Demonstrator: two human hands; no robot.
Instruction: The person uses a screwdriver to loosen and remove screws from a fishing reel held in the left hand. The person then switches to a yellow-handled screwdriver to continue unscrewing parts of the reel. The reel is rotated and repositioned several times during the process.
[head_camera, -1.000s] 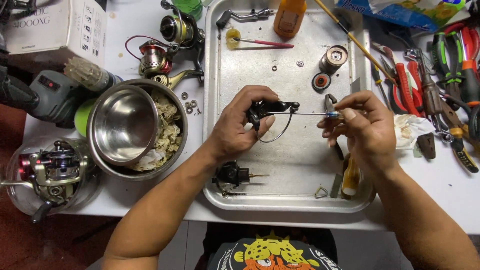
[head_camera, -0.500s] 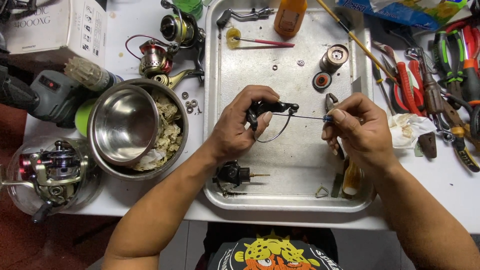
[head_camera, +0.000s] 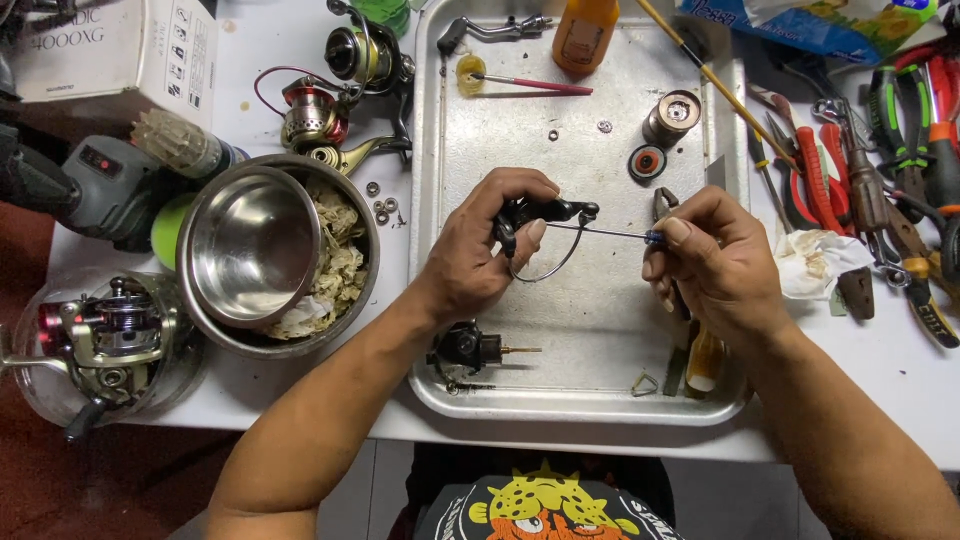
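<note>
Black bail part (head_camera: 535, 215) held above the tray (head_camera: 580, 330), pinched in the left hand (head_camera: 480, 255) grip, thin screwdriver (head_camera: 610, 233) pinched in the right hand (head_camera: 715, 262) grip at its end; a slipped tip could likely drop a tiny screw among loose washers (head_camera: 382, 207) on the counter (head_camera: 400, 410).

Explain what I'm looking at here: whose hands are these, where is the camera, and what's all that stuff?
The camera sits on a person's head, looking down at their two bare hands over a metal tray on a white table. The left hand holds a small black reel part with a wire loop. The right hand points a thin screwdriver at it. Left of the tray are steel bowls and fishing reels; right of it, pliers and other tools.
</note>
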